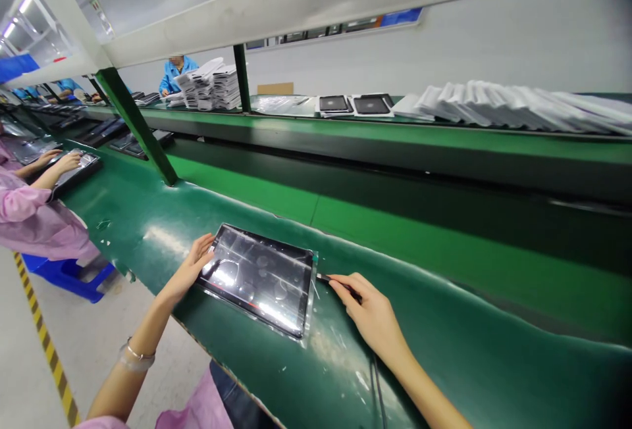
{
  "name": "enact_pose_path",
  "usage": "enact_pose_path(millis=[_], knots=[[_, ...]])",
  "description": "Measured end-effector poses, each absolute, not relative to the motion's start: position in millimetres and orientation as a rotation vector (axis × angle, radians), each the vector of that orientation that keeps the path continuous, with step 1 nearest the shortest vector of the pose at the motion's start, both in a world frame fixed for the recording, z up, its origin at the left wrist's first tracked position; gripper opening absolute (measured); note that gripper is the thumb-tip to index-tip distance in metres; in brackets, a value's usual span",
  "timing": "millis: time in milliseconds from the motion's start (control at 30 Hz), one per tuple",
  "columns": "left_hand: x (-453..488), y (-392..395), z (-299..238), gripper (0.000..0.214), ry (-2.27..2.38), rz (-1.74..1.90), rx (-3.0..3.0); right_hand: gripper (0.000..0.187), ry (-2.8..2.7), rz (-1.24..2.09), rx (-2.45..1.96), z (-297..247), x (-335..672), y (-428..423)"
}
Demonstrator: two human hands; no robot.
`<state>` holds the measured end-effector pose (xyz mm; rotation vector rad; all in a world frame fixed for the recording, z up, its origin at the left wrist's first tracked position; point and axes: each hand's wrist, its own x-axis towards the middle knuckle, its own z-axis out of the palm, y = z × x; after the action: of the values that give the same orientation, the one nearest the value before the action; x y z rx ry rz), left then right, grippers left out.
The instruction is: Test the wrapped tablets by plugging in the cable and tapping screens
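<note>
Your tablet lies flat on the green bench, slightly skewed, its near-left corner close to the bench's front edge. Hands are apart, one on each side of it: left hand is loosely laid along the left edge, fingers extended, not clamped; right hand is pinched on the cable's plug, tip just beside the tablet's right edge. Can't tell if the tip touches, and the port isn't visible. Step looks like lining plug up with that edge. Brace with the left so the tablet can't slide, but keep pressure on the border, off the glass. Clear film sticks out past the right side; keep it out from under the tip. Go in level and straight, no twisting. If it resists, back off and check orientation. Leave slack in the cable so it doesn't drag your angle.
</note>
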<state>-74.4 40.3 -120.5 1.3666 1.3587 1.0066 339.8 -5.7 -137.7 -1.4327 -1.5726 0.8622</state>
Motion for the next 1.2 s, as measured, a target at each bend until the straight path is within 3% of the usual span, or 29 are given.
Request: enact_pose_path(millis=[333,433,600,767,1000,1200], knots=[[-74,43,-114,0.073,1.375,0.952,1.357,0.045,-1.582,0.843,-1.399,-138,332,-3],[-65,39,-99,0.085,1.416,0.852,1.429,0.043,-1.605,0.855,-1.376,-138,332,0],[-16,18,-69,0.104,1.897,0.772,1.967,0.041,-1.63,0.822,-1.35,-138,331,3],[16,15,-62,0.118,1.757,0.597,2.217,0.039,-1.644,0.806,-1.331,-140,329,0],[-15,26,-72,0.103,1.954,0.677,1.962,0.036,-1.662,0.805,-1.304,-135,327,-3],[-13,33,-75,0.073,2.068,0.641,1.917,0.035,-1.618,0.696,-1.31,-140,315,-8]])
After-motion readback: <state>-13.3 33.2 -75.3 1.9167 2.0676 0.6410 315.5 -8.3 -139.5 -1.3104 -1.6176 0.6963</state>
